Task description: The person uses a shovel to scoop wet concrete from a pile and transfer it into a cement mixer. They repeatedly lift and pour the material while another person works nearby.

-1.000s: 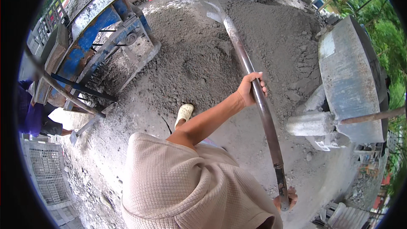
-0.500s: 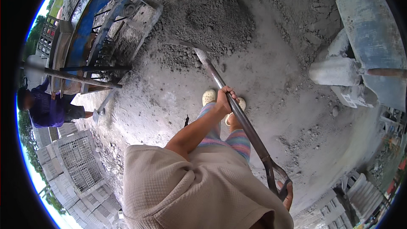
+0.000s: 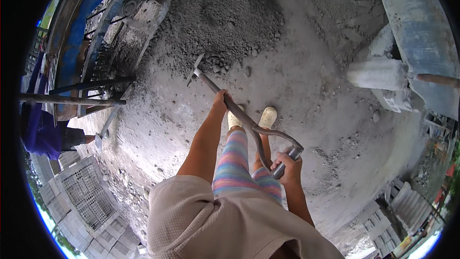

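I hold a shovel slantwise in front of my legs. My left hand is wrapped round its dark shaft not far above the blade. My right hand grips the metal crossbar of the forked handle at the other end. The shovel's blade points away to the far left, seen nearly edge-on. Beside it lie grey lumps of gravel at the near foot of a heap of grey sand and gravel. Whether the blade bears any material I cannot tell.
A blue metal machine stands at the far left, with a bar sticking out. Next to it is a person in purple. Grey blocks and a plastic crate sit near left. A wheelbarrow-like metal tray is at far right.
The shovel's blade has swung left and nearer, away from the heap. My right hand has risen forward from beside my hip with the handle. My feet have moved slightly.
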